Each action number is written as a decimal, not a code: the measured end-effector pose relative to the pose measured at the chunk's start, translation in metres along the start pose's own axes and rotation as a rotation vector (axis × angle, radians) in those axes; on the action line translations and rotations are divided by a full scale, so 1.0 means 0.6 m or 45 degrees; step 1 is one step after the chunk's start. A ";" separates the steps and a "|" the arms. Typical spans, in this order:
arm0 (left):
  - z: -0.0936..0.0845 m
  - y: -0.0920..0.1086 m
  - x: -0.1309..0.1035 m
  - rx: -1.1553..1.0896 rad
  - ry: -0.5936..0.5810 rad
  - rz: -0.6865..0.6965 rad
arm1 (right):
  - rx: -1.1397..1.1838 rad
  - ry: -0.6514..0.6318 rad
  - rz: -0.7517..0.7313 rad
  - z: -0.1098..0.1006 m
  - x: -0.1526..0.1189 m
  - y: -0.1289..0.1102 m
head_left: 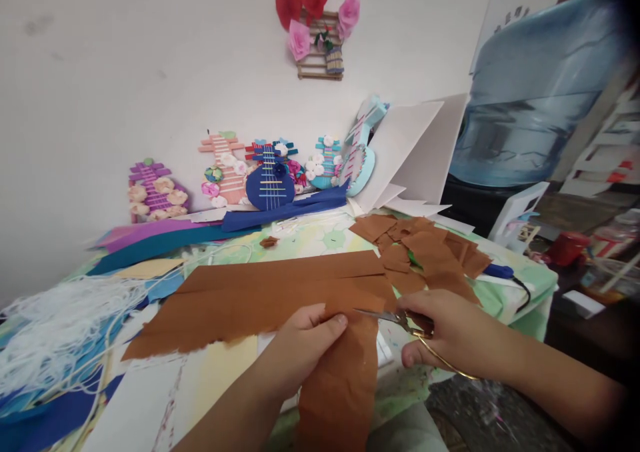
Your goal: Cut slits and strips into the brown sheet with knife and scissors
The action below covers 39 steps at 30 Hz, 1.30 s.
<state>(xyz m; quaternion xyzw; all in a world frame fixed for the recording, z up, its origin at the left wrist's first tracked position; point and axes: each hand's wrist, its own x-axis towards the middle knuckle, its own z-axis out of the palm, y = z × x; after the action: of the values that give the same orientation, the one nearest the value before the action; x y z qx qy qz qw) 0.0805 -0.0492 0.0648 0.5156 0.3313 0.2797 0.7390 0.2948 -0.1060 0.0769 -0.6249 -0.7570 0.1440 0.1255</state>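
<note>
My left hand (313, 345) pinches a strip of brown crepe-like paper (343, 385) between thumb and fingers; the strip hangs down past the table's front edge. In my right hand (440, 325) is a pair of scissors (413, 327) with gold-coloured handles, my fingers in the loops. Its blades point left and meet the brown strip just right of my left thumb. Behind my hands lies a wide brown sheet (260, 292) across the table. Cut brown pieces (425, 245) are heaped behind my right hand.
White string (65, 325) lies tangled at the left. Small lute-shaped crafts (271, 185) lean along the wall. White boards (400, 152) stand at the back right, near a large water bottle (530, 105). A blue-handled tool (499, 271) with a cord lies at the right edge.
</note>
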 end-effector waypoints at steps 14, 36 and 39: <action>-0.011 0.018 -0.015 0.185 -0.090 0.092 | 0.086 -0.048 -0.137 -0.006 0.017 -0.035; -0.029 0.014 -0.006 -0.014 -0.091 0.019 | 0.095 -0.008 -0.161 0.010 0.037 -0.026; -0.028 0.013 -0.005 -0.003 -0.041 -0.010 | 0.137 -0.036 -0.162 0.008 0.034 -0.026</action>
<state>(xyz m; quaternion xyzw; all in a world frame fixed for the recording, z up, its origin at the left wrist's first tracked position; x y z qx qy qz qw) 0.0647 -0.0394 0.0684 0.5178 0.3211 0.2689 0.7460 0.2750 -0.0890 0.0785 -0.5657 -0.7881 0.1851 0.1570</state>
